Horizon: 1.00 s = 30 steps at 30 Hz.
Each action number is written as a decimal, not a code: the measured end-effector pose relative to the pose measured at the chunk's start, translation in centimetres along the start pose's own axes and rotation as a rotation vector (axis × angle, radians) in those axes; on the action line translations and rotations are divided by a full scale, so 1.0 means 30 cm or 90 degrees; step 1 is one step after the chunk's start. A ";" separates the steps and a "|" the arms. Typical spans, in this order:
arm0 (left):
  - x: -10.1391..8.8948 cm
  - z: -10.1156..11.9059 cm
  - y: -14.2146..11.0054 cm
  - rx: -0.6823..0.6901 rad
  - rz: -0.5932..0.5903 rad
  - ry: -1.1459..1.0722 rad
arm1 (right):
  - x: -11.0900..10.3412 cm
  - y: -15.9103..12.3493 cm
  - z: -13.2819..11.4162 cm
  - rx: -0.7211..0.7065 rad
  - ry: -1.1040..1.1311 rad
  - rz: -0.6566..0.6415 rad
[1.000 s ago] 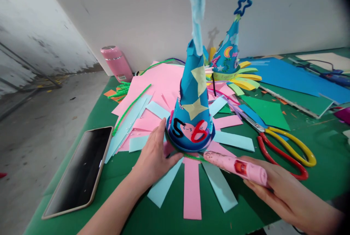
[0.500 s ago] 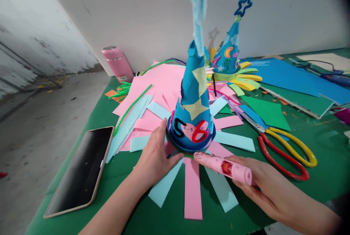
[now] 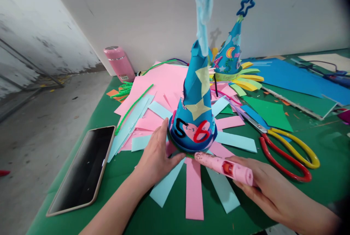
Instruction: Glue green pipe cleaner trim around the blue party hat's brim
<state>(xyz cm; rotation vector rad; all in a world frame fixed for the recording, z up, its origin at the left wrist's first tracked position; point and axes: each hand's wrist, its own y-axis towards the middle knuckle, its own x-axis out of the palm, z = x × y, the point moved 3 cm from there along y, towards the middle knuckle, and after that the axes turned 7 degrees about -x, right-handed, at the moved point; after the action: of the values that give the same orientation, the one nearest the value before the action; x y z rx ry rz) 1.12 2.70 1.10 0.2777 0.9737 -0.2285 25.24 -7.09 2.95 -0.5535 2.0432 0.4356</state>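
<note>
A blue paper cone hat (image 3: pixel 197 93) stands in the middle, decorated with pale yellow stars, a pink heart, a black 5 and a red 6. Pink and light-blue paper strips (image 3: pixel 194 191) fan out around its base. My left hand (image 3: pixel 157 156) is braced at the hat's lower left, its thumb pressing the front of the base. In my right hand (image 3: pixel 259 182) is a pink glue gun (image 3: pixel 218 164), fingers wrapped round its handle. The gun's front end reaches the front of the rim, near a short green piece there; the exact tip is hidden.
To the left lies a phone (image 3: pixel 82 169); behind it stands a pink bottle (image 3: pixel 120 63). Scissors (image 3: pixel 269 131) with red and yellow handles rest at right. A second decorated hat (image 3: pixel 231 51) is at the back, beside blue card (image 3: pixel 287 76). Pink sheets (image 3: pixel 161 82) and pipe cleaners cover the back left.
The whole view has shifted slightly, so everything appears a little further right. Both hands, the hat and the glue gun keep the same places relative to each other.
</note>
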 end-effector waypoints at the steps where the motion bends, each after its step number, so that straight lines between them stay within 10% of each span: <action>1: 0.000 0.000 0.001 -0.001 -0.001 0.000 | 0.000 -0.005 0.003 0.000 -0.004 -0.003; 30: 0.005 -0.005 -0.001 0.008 0.010 0.020 | -0.018 -0.102 0.068 0.003 -0.110 0.079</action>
<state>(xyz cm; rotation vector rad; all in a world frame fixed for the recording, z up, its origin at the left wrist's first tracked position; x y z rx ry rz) 1.07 2.72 0.90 0.3016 1.0003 -0.2170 28.59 -8.50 2.14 -0.3734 1.9177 0.5339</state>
